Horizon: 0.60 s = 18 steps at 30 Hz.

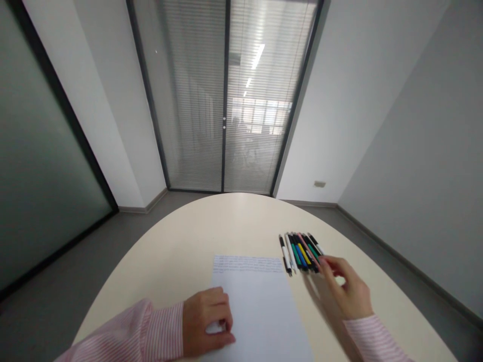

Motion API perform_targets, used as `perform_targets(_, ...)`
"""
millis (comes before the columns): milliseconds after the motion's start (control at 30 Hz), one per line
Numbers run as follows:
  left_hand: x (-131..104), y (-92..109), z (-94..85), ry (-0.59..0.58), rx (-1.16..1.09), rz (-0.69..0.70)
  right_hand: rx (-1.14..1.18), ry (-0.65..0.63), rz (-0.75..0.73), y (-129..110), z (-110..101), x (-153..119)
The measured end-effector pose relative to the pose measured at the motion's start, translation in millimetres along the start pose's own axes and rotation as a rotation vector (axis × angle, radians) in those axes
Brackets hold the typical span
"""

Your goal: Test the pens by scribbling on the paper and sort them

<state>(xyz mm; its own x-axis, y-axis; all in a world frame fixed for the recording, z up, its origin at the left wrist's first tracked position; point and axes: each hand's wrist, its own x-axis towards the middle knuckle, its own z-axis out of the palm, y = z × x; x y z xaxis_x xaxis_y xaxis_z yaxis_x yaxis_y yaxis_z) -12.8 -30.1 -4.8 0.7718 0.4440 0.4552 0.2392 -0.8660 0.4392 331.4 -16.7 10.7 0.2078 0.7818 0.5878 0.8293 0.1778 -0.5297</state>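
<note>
A white sheet of paper [260,306] with lines of small writing along its top lies on the round table [181,251]. My left hand [207,322] rests on the paper's left side, its fingers curled in loosely, with nothing seen in them. Right of the paper several pens [300,251] lie side by side in a slanted row, in black, white, green, blue, yellow and pink. At the row's right end my right hand [347,286] pinches the near end of a pen with thumb and index finger. The fingertips partly hide that end.
The table's curved far edge [241,194] faces a glazed partition with blinds [196,110]. Grey-white walls [415,151] stand to the right, and a frosted glass panel [45,166] is at the left. A shadow falls on the table beside my right hand.
</note>
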Motion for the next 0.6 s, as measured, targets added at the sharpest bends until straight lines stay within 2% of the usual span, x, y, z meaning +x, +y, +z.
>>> perform_targets(100, 5.3, 11.4, 5.7, 0.073, 0.18, 0.066, 0.128, -0.372, -0.417, -61.1, 9.8, -33.3)
perform_targets(133, 7.2, 14.5, 8.4, 0.101, 0.231, 0.074, 0.135, -0.464, -0.544, -77.6, 15.7, -44.6)
perform_targets(167, 9.3, 16.9, 10.9, 0.156, 0.27, 0.062, 0.115, -0.478, -0.665, -90.5, 21.9, -54.7)
perform_targets(267, 16.3, 19.6, 16.5, 0.158, 0.313, 0.088, 0.048, -0.361, -0.881, -106.0, 35.9, -71.9)
perform_targets(367, 21.5, 16.7, 26.1, 0.073, 0.327, 0.13, -0.06, -0.299, -0.945, -101.1, 38.0, -71.4)
perform_targets(433, 21.7, 12.5, 39.2, 0.012, 0.35, 0.14, -0.136, -0.279, -1.013, -98.4, 37.8, -68.4)
perform_targets(533, 17.3, 3.6, 62.1, 0.006, 0.397, 0.054, -0.225, -0.222, -1.146, -99.4, 44.9, -69.1)
perform_targets(600, 14.0, -2.0, 71.3, -0.01, 0.409, 0.037, -0.287, -0.178, -1.161, -99.4, 53.7, -73.2)
